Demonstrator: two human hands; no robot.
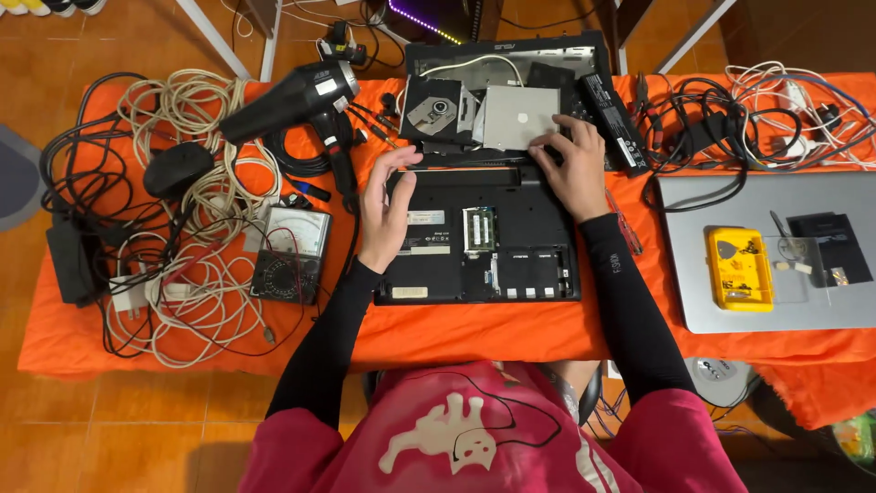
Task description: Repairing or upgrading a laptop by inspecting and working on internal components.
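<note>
Head view: the left hand [388, 212] is seen laid with loose, half-curled fingers on the left end of an upturned black laptop base [479, 236], gripping nothing, while the right hand [572, 164] is pressed flat with spread fingers on the base's far right corner, just beside a silver drive caddy [516, 115], and also grasps nothing. The laptop base is found at the middle of the orange-covered table [474, 333], nearer its front edge, with its bottom hatch removed and a green memory module [479, 228] exposed. The base is judged stiff and moderately heavy, its plastic shell fairly smooth, its bared board and module fragile; it is best taken by the two short sides, with the open bay avoided. A pale rectangular sticker is seen left of the module, and a smaller one at the base's front left corner. Beyond the hands, toward the far edge, an opened optical drive [438, 106] and a long black battery [613, 123] bearing a white label strip are laid. To the left, a black heat gun [297, 99] with a small white label, an analogue multimeter [292, 254] and tangled pale cables [196, 274] are spread toward the left edge. At the right edge a closed silver laptop [730, 301] is placed, carrying a yellow rectangular case [739, 267] and a clear bag with a black square.
</note>
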